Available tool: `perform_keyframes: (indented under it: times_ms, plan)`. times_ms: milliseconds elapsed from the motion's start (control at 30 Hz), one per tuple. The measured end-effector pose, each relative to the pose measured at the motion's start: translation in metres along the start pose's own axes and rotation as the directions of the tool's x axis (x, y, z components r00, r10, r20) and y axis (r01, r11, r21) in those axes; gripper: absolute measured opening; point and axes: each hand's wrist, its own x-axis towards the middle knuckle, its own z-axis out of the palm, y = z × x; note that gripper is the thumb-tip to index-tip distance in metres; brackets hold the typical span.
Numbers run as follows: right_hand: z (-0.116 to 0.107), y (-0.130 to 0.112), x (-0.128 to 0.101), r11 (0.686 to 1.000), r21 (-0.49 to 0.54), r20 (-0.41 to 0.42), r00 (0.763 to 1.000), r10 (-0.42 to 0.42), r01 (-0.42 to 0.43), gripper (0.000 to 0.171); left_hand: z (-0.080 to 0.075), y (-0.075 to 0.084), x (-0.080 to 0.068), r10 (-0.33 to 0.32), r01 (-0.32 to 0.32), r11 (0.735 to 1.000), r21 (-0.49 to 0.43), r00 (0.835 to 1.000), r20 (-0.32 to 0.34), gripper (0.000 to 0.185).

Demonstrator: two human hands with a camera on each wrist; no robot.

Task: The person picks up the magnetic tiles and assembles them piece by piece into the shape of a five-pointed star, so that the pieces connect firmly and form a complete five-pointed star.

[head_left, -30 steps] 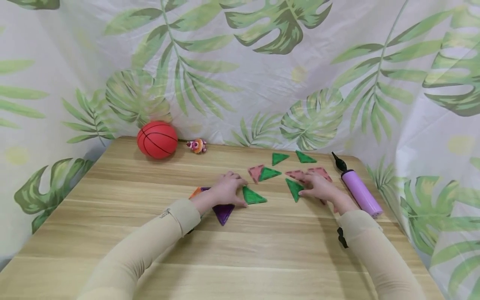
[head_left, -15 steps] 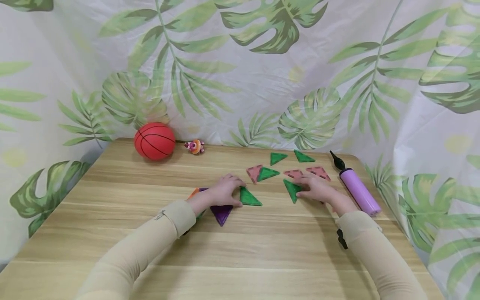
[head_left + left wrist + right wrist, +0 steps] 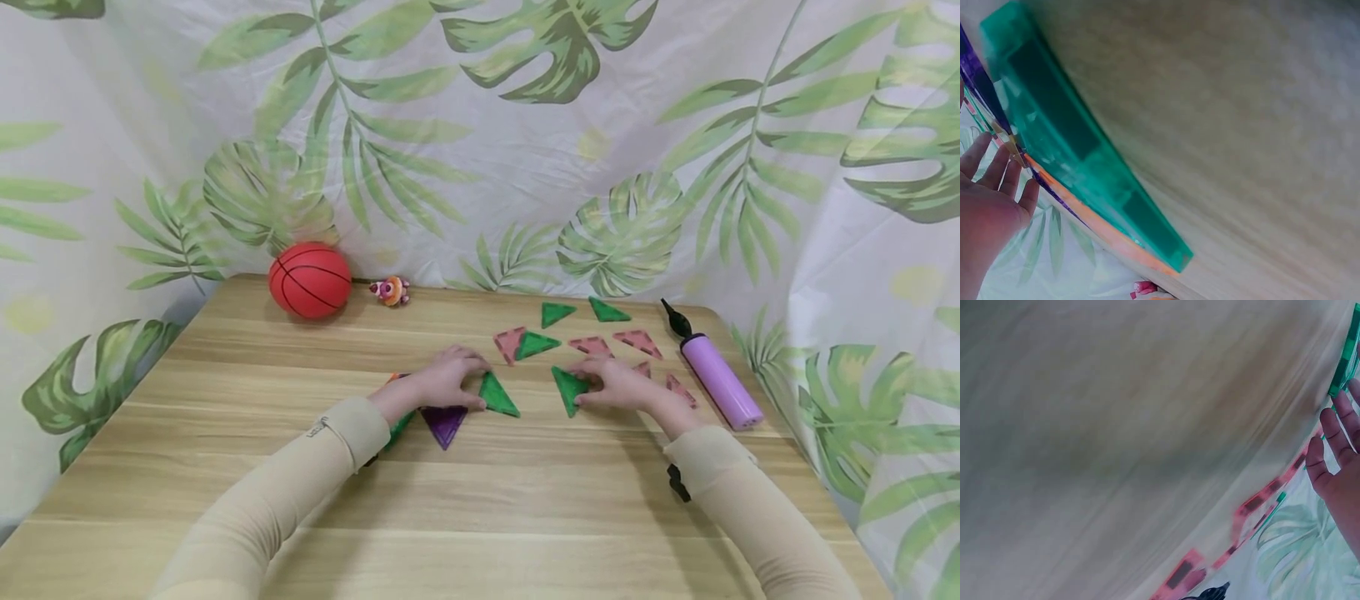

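Right now, a see-through green plastic triangle (image 3: 499, 396) is on the table just off the fingertips of the left hand (image 3: 452, 382), which pinches its left side with thumb and fingers. Across a gap, the right hand (image 3: 617, 385) pinches a second green plastic triangle (image 3: 567, 390) by its right side. Both are well in from the table's far edge. A dark purple plastic triangle (image 3: 445, 427) lies just below the left hand, and bits of an orange piece (image 3: 396, 377) and a thick green piece (image 3: 397, 432) peek out by that wrist. Toward the far edge are pink triangles with dark bars in their rims (image 3: 638, 342) and more green triangles (image 3: 557, 314).

The table (image 3: 487, 517) is pale wood with long streaks. A round red ball with black lines (image 3: 310, 281) sits near its far left corner, beside a small pink and orange toy (image 3: 391, 291). A smooth purple tube with a black tip (image 3: 720, 379) lies along the right edge. Behind hangs wrinkly white cloth with green leaves (image 3: 517, 167). Dark letters mark the left beige sleeve (image 3: 300, 483), too small to read.
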Motion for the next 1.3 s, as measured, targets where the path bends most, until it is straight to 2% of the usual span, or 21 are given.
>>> perform_keyframes:
  times_ms: [200, 433, 700, 1133, 1300]
  plan:
    - [0.005, -0.010, 0.010, 0.999, -0.019, 0.023, 0.999, -0.032, 0.032, 0.054, 0.001, 0.000, 0.003, -0.004, 0.004, 1.000, 0.027, 1.000, 0.007, 0.064]
    - [0.014, -0.026, 0.021, 0.991, -0.102, 0.037, 0.995, -0.089, 0.092, 0.056, 0.000, 0.006, 0.006, 0.018, -0.020, 1.000, 0.019, 0.998, 0.056, 0.063]
    - [0.019, -0.042, 0.034, 0.993, -0.105, 0.081, 0.995, -0.054, 0.062, 0.063, -0.001, 0.005, 0.008, 0.026, -0.027, 1.000, 0.013, 0.998, 0.062, 0.061]
    - [0.026, -0.052, 0.048, 0.981, -0.136, 0.104, 0.986, -0.128, 0.142, 0.059, -0.002, 0.007, 0.011, 0.010, -0.012, 1.000, 0.022, 0.997, 0.071, 0.061]
    - [0.027, -0.052, 0.048, 0.974, -0.154, 0.096, 0.984, -0.150, 0.164, 0.059, -0.006, 0.005, 0.014, 0.030, -0.032, 0.999, 0.014, 0.997, 0.073, 0.063]
